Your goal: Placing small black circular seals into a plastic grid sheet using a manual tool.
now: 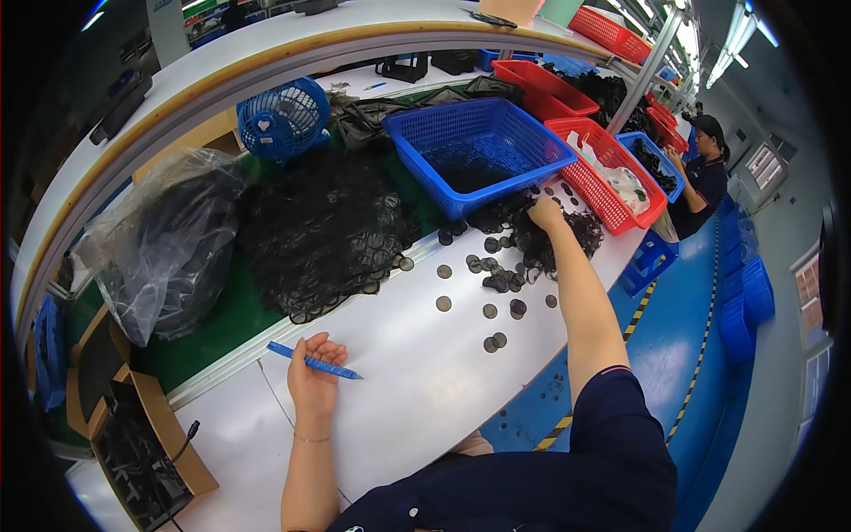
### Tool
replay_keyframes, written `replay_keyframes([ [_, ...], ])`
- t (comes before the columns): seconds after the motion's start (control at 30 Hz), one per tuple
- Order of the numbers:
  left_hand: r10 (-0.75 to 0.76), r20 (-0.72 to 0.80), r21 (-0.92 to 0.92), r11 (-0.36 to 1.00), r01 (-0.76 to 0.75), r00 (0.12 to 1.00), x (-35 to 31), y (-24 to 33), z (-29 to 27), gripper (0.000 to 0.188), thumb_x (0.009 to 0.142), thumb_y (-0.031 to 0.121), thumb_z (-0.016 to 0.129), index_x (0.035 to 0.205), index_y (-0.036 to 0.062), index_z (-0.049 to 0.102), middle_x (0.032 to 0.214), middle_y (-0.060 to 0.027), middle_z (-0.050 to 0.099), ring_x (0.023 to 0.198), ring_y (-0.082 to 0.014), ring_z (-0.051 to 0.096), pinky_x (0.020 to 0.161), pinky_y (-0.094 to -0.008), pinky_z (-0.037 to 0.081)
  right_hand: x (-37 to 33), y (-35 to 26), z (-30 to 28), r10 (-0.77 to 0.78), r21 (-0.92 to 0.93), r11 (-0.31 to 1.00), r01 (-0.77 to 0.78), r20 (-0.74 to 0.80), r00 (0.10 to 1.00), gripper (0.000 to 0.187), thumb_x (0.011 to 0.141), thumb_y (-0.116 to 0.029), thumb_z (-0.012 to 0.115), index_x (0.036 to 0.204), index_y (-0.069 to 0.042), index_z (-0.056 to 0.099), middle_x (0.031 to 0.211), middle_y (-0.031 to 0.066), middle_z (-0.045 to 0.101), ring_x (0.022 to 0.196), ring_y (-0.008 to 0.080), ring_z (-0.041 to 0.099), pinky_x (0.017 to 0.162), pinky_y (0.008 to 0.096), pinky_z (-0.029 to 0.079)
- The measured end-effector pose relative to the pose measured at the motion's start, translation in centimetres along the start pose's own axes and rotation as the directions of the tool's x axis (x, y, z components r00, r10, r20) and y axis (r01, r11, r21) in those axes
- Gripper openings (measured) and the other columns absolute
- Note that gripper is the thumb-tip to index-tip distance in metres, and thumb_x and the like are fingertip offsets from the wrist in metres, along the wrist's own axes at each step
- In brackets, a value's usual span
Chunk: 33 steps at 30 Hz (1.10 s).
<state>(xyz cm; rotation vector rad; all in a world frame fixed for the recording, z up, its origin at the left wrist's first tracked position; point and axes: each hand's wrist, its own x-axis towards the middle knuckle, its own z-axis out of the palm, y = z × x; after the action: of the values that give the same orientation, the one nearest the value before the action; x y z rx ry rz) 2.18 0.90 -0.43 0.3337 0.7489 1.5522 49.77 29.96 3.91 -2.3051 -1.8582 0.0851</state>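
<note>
Loosely, the upturned left hand [315, 362] grips a slim blue pen-shaped tool [332, 367] over the glossy white table [417, 399]; the right hand [544, 213] stretches forward to a pile of thin black discs [532, 241], its grip unclear. Rightward, a shiny blue floor [683, 328] extends.

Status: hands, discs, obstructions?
Left hand: holding blue pen. Right hand: at dark disc pile, hold unclear. Loose discs scattered nearby. Blue basket just beyond.
</note>
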Motion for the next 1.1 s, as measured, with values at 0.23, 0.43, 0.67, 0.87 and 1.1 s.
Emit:
replay_keyframes([
  [0.23, -0.001, -0.028, 0.017, 1.000, 0.002, 1.000, -0.3, 0.2, 0.0, 0.042, 0.108, 0.032, 0.041, 0.113, -0.0042, 0.061, 0.093, -0.0128, 0.068, 0.092, -0.0268, 0.067, 0.087, -0.0386, 0.054, -6.0, -2.5, -3.5, -0.191, -0.382, 0.909, 0.167, -0.025, 0.981, 0.025, 0.084, -0.013, 0.056, 0.098, -0.004, 0.074, 0.102, 0.0155, 0.075, 0.096, 0.0321, 0.072, 0.085, 0.0528, 0.053],
  [0.43, -0.026, 0.003, 0.009, 1.000, 0.026, 1.000, -0.1, 0.0, 0.1, 0.042, 0.108, 0.032, 0.041, 0.112, -0.0046, 0.061, 0.093, -0.0137, 0.068, 0.091, -0.0275, 0.067, 0.088, -0.0392, 0.054, -12.3, -6.5, -0.4, -0.553, -0.339, 0.817, 0.466, -0.234, 0.800, 0.019, 0.086, -0.013, 0.056, 0.095, -0.006, 0.070, 0.106, 0.0115, 0.070, 0.108, 0.0285, 0.063, 0.092, 0.0401, 0.046],
  [0.67, -0.014, 0.015, 0.014, 1.000, 0.013, 1.000, -0.2, 0.1, -0.1, 0.042, 0.107, 0.032, 0.042, 0.112, -0.0047, 0.062, 0.093, -0.0145, 0.068, 0.091, -0.0278, 0.068, 0.087, -0.0394, 0.055, -26.0, -15.2, 6.4, -0.719, 0.176, 0.676, 0.715, -0.050, 0.693, 0.052, 0.103, -0.034, 0.049, 0.142, 0.001, 0.047, 0.154, 0.0184, 0.041, 0.145, 0.0302, 0.036, 0.119, 0.0466, 0.028],
  [0.87, -0.038, 0.001, 0.016, 0.999, 0.038, 0.999, -0.2, -0.1, 0.6, 0.040, 0.106, 0.032, 0.044, 0.111, -0.0040, 0.062, 0.093, -0.0136, 0.068, 0.091, -0.0269, 0.067, 0.087, -0.0391, 0.055, -12.5, -4.9, 5.5, -0.444, -0.184, 0.894, 0.408, -0.258, 0.858, 0.044, 0.102, -0.031, 0.049, 0.136, -0.004, 0.057, 0.142, 0.0125, 0.056, 0.136, 0.0270, 0.047, 0.113, 0.0482, 0.035],
  [1.1, -0.028, 0.004, 0.036, 0.999, 0.027, 1.000, -0.1, -0.2, 0.0, 0.040, 0.106, 0.032, 0.045, 0.111, -0.0028, 0.063, 0.094, -0.0127, 0.068, 0.093, -0.0265, 0.066, 0.088, -0.0385, 0.054, -20.2, -9.3, 3.2, -0.422, -0.126, 0.906, 0.405, -0.373, 0.827, 0.044, 0.095, -0.022, 0.059, 0.134, -0.001, 0.056, 0.144, 0.0209, 0.049, 0.135, 0.0382, 0.045, 0.108, 0.0563, 0.036],
])
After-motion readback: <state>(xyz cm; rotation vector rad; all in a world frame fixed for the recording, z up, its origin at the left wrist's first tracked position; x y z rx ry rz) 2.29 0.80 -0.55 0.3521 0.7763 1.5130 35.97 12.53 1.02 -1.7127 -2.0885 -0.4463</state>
